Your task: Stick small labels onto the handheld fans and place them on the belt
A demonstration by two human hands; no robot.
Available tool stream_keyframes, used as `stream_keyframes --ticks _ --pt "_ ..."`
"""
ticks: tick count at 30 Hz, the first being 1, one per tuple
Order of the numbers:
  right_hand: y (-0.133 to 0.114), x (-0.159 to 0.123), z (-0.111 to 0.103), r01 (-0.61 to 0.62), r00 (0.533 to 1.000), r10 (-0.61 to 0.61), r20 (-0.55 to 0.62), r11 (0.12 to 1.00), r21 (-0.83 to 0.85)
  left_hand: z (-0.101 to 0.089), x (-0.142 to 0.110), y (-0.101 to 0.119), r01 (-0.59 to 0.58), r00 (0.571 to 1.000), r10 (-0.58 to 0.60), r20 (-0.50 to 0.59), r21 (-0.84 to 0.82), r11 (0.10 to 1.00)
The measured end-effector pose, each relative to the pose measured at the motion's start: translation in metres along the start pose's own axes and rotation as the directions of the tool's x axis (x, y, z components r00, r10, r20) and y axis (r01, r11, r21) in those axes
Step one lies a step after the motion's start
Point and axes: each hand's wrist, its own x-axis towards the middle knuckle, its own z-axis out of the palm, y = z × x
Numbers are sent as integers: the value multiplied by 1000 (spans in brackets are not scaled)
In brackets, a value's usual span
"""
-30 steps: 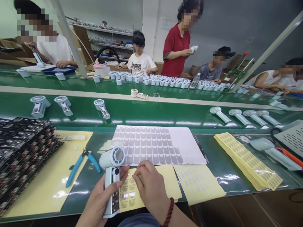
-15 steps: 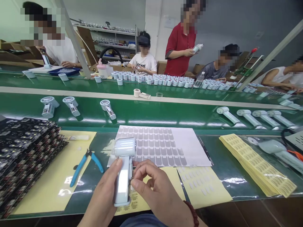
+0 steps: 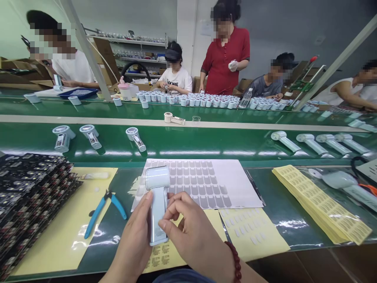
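A pale-blue handheld fan [image 3: 158,212] stands nearly upright before me, its round head at the top and the plain side of its handle facing me. My left hand [image 3: 138,232] is wrapped around the left side of the handle. My right hand [image 3: 191,228], with a red bead bracelet at the wrist, has thumb and fingers bent in a pinch against the handle's right edge. Whether something small lies between those fingertips is hidden. Behind the fan lies a white sheet [image 3: 229,177] with rows of grey stickers. Yellow label sheets [image 3: 253,236] lie below and right of it.
Blue-handled cutters [image 3: 118,206] lie on a yellow sheet at left, beside stacked black circuit boards [image 3: 29,196]. A yellow label stack [image 3: 318,204] and a bagged fan [image 3: 338,182] are at right. More fans [image 3: 135,139] rest on the green conveyor [image 3: 206,141]. Several co-workers sit or stand opposite.
The fan has turned slightly and shifted a little up and right in my left hand. My right thumb has come onto the handle's face. The co-worker in red has turned and lowered an arm.
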Motion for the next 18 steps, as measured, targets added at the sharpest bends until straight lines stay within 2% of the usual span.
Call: stream_keyframes --ticks 3,6,9,11,13,15,16,18 --pt "6 -2 4 131 989 -138 -46 982 -134 7 -2 2 18 997 -16 -75 30 999" --pt "9 -4 5 174 980 -174 -98 985 -8 16 -3 4 52 997 -48 -65 51 997" --pt "12 -5 -3 139 973 -93 -211 966 216 21 -3 6 101 993 -104 62 49 994" --pt "19 -5 -18 138 952 -62 -298 960 243 21 0 8 89 972 -102 214 68 994" --pt "30 -5 -39 95 927 -45 -374 989 117 21 6 13 41 935 -78 345 113 993" --pt "45 -6 -63 -20 896 -40 -442 991 -132 24 19 21 -7 911 -65 407 174 985" --pt "53 -8 -75 -102 883 -36 -468 959 -266 28 28 26 -28 909 -59 412 202 979" --pt "67 -13 -94 -262 875 -6 -484 836 -483 40 50 36 -90 923 -23 384 273 958"
